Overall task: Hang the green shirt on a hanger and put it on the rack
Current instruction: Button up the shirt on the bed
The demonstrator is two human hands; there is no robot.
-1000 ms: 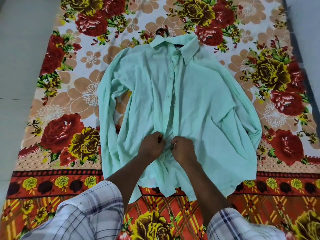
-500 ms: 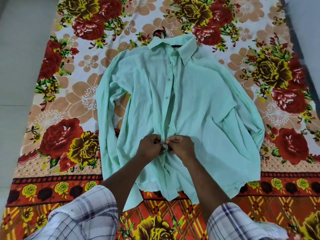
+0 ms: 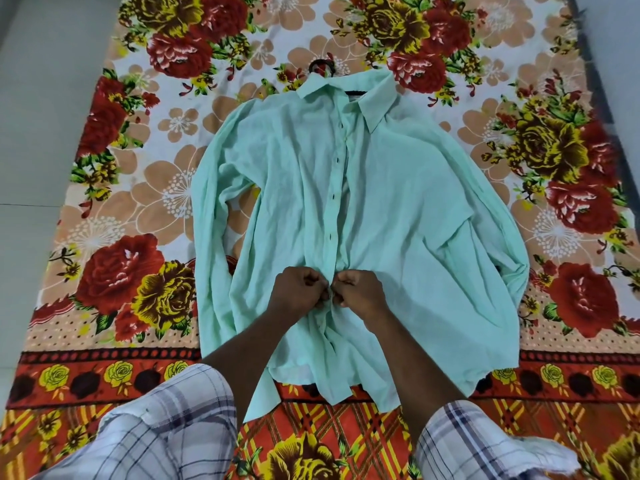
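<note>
Shirt: one green shirt (image 3: pixel 398 202) lies flat, front up, with its collar at the far end.
Hanger: one dark hanger (image 3: pixel 322 65). Only its hook pokes out, just past the shirt's collar. The rest is hidden inside the shirt.
Left hand: one left hand (image 3: pixel 298 294), fingers curled, pinches the button strip low on the shirt's front.
Right hand: one right hand (image 3: pixel 360 294), fingers curled, pinches the same strip. It is just beside the left hand.
Buttons: four dark buttons (image 3: pixel 333 196) sit in a row on the shirt, between the collar and the two hands.
Sheet: one flowered sheet (image 3: pixel 138 202) lies under the shirt, with big red and yellow roses.
Checked sleeves: two checked sleeves (image 3: pixel 166 427), one on each arm, are nearer than the shirt's bottom edge.
Floor: one grey floor (image 3: pixel 41 98) shows far off to the shirt's left side.
</note>
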